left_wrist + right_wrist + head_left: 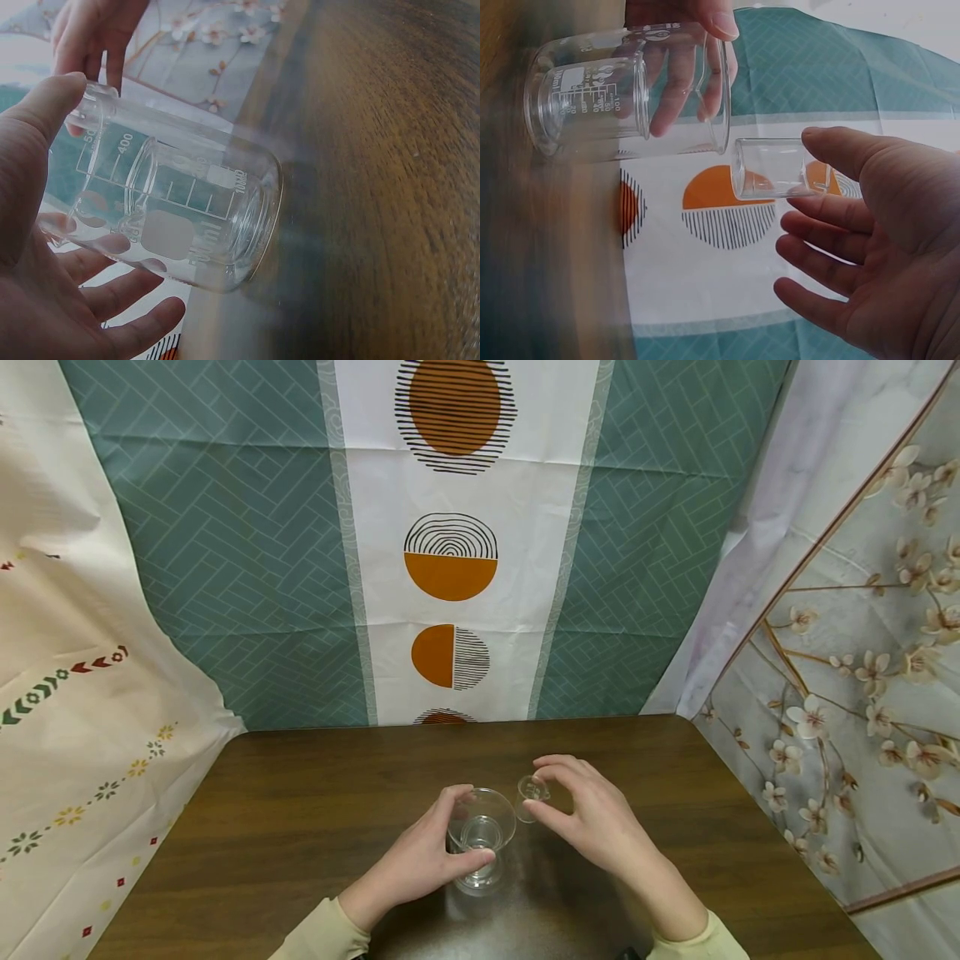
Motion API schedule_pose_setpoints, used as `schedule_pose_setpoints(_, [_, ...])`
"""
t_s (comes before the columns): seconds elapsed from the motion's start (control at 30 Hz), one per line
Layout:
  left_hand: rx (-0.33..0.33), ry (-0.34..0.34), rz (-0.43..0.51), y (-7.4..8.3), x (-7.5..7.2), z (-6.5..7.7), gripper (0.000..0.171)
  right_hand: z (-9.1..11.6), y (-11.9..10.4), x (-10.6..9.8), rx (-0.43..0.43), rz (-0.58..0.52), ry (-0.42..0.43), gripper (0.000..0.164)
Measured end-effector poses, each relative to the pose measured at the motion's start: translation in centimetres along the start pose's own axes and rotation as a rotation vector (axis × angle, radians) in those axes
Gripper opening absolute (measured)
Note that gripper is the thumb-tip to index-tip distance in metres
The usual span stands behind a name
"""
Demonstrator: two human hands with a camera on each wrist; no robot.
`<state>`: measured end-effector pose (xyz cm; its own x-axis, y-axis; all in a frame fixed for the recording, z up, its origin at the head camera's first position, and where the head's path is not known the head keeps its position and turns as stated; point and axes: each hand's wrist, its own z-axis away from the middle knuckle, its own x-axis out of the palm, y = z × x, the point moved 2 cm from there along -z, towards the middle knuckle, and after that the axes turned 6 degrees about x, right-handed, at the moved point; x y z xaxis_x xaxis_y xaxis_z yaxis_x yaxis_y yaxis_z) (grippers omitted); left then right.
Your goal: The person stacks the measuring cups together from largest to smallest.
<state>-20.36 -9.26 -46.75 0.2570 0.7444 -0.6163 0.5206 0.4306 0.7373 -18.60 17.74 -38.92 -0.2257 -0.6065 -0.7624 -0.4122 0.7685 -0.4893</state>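
A large clear glass beaker with white markings stands on the table, its rim gripped between the thumb and fingers of my left hand. Inside it sits a medium beaker, whose printed scale shows through the outer wall in the right wrist view. My right hand pinches a small glass beaker near its rim with thumb and index finger. That small beaker is held upright above the table, just right of the large beaker. In the right wrist view the other right fingers spread away from the glass.
The dark brown wooden table extends around both hands. A green and white curtain with orange circles hangs behind it. Cream patterned cloth borders the left side, and a floral cloth borders the right.
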Motion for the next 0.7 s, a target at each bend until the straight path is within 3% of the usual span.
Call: schedule_pose_setpoints(0.7, [-0.001, -0.009, 0.009, 0.11, -0.05, -0.04, 0.089, -0.58, -1.0, 0.44, -0.02, -0.048, 0.008, 0.029])
